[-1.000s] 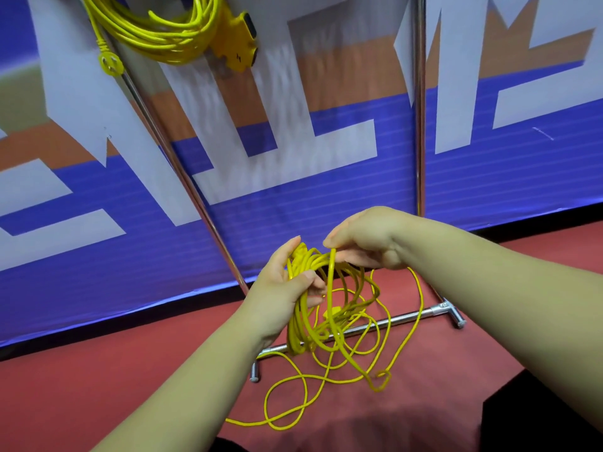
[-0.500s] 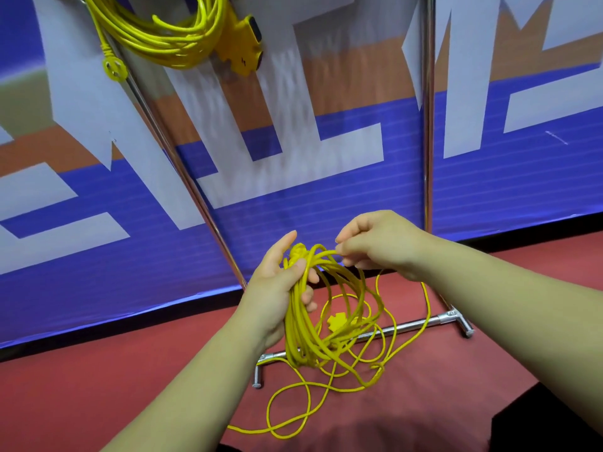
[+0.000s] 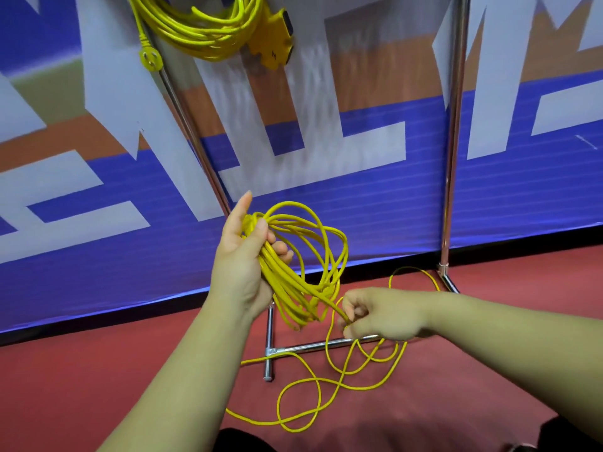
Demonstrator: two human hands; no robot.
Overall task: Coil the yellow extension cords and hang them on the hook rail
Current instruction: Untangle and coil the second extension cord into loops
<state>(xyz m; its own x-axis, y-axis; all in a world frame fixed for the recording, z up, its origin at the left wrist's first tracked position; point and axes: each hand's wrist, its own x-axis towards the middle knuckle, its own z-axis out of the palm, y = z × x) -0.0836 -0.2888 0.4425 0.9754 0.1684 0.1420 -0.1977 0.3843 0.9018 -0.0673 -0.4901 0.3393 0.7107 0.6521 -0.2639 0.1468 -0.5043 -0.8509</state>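
My left hand grips a bundle of loops of a thin yellow extension cord, thumb across the strands, held above the floor. Lower and to the right, my right hand pinches a strand of the same cord just below the bundle. The rest of that cord lies in loose loops on the red floor. A second yellow cord, coiled, hangs at the top of the metal rack with its plug and yellow socket block dangling; the hook rail itself is out of frame.
The rack's chrome uprights and floor bars stand right behind my hands, with cord lying over the base. A blue, white and orange banner forms the wall behind. Something dark sits at the bottom right.
My right hand dropped from the top of the bundle to a strand below it. My left hand rose slightly with the coil. More slack cord now lies on the floor to the right.
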